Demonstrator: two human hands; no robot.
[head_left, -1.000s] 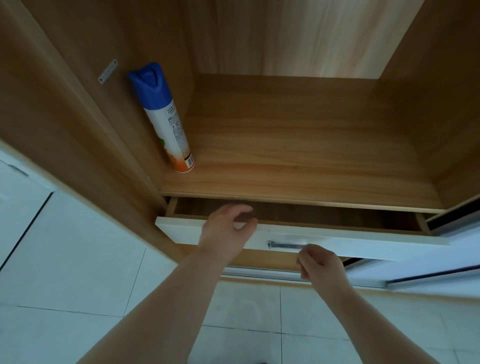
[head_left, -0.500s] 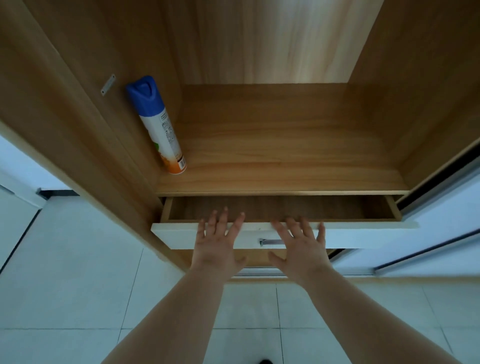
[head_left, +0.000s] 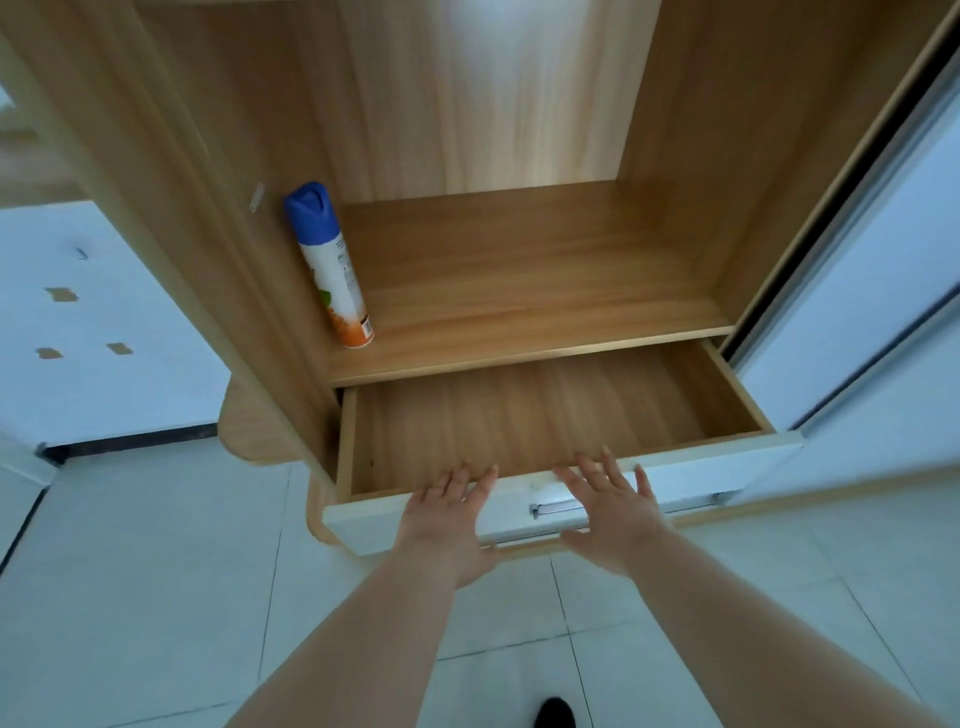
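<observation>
While the white-fronted wooden drawer (head_left: 727, 470) stands open, the left hand (head_left: 447, 525) and right hand (head_left: 610, 514) lie flat, fingers spread, against its front beside the metal handle (head_left: 553, 508), and a blue-capped white-and-orange spray can (head_left: 330, 265), print unreadable, stands above the drawer's left end.

The single head-worn camera looks forward and down into a wardrobe (head_left: 519, 104). It sits close above the open drawer (head_left: 545, 415) and the floor (head_left: 156, 597).

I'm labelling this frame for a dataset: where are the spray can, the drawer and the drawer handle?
spray can (head_left: 331, 270): head view, on its white label, mid-body.
drawer (head_left: 519, 421): head view, on its bare wooden floor.
drawer handle (head_left: 556, 508): head view, on the visible metal bar.
</observation>
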